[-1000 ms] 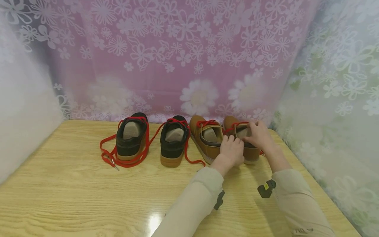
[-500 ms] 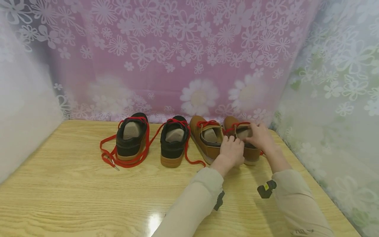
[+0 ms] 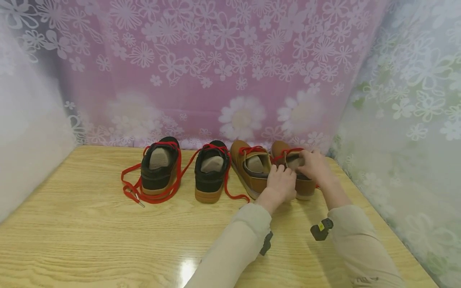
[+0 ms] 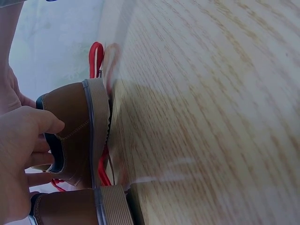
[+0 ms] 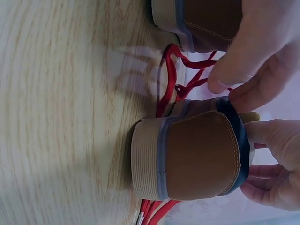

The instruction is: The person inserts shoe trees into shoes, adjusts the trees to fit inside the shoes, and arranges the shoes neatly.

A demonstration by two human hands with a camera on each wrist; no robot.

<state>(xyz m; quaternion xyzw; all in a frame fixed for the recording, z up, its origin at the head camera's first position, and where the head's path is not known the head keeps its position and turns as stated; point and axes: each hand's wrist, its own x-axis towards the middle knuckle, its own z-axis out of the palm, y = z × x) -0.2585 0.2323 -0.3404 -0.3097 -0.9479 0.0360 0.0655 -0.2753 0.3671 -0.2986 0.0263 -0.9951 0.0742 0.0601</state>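
Observation:
A brown shoe (image 3: pixel 305 188) with red laces sits heel toward me at the right end of the row. My left hand (image 3: pixel 281 185) grips the left side of its dark collar; in the left wrist view a fingertip presses the outer brown leather while other fingers reach over the rim. On the far right side of the same opening is my right hand (image 3: pixel 316 167), its curled fingertips at the collar. The right wrist view shows both hands close together over the shoe's rim. The sole rests on the table, and the toe is partly hidden.
A matching brown shoe (image 3: pixel 257 185) stands close on the left. Further left are two black shoes, one (image 3: pixel 210 182) with a lace trailing toward me, the other (image 3: pixel 156 182) ringed by loose red lace (image 3: pixel 126 180). A floral curtain (image 3: pixel 201 80) rises behind the wooden table (image 3: pixel 126 248).
My right hand has shifted slightly left and down over the shoe opening. My left hand and all the shoes have stayed in place.

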